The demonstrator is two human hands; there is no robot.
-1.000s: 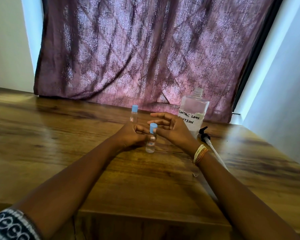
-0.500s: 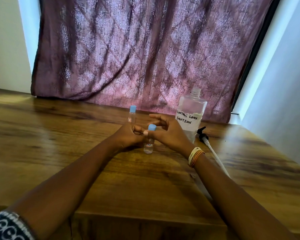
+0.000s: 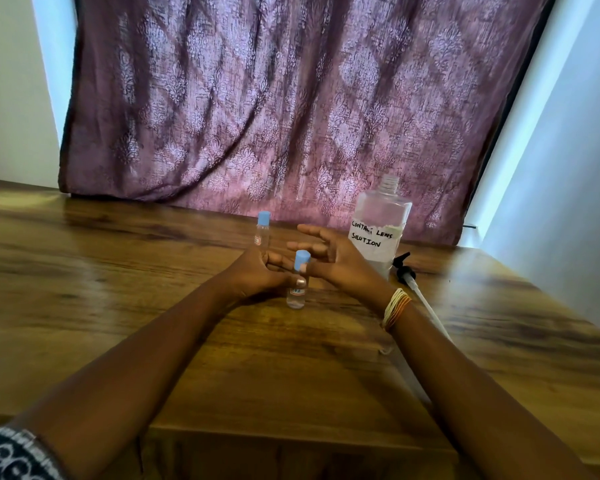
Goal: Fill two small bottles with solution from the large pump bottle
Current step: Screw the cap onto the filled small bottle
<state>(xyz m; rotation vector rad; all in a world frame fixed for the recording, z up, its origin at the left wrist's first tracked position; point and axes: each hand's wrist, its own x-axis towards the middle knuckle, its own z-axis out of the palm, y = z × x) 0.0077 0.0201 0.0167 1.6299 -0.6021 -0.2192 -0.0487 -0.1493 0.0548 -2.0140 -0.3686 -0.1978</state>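
At frame centre I steady the near small bottle [image 3: 296, 292] upright on the bench [image 3: 118, 306]: left hand [image 3: 257, 277] grips its body; right hand [image 3: 333, 263] pinches the blue cap [image 3: 302, 259], presumably tightening it; the large bottle [image 3: 378, 233] stands uncapped, right of centre.

Daylight filters through the purple curtain [image 3: 291, 109] at the far side, making its weave glow and leaving the room fairly dim. Brighter strips show at its left and right edges. The wooden table [image 3: 118, 271] carries a soft sheen on its far left. The forearms stand in shade. Wide-angle distortion bends the edges; detail is slightly soft throughout.
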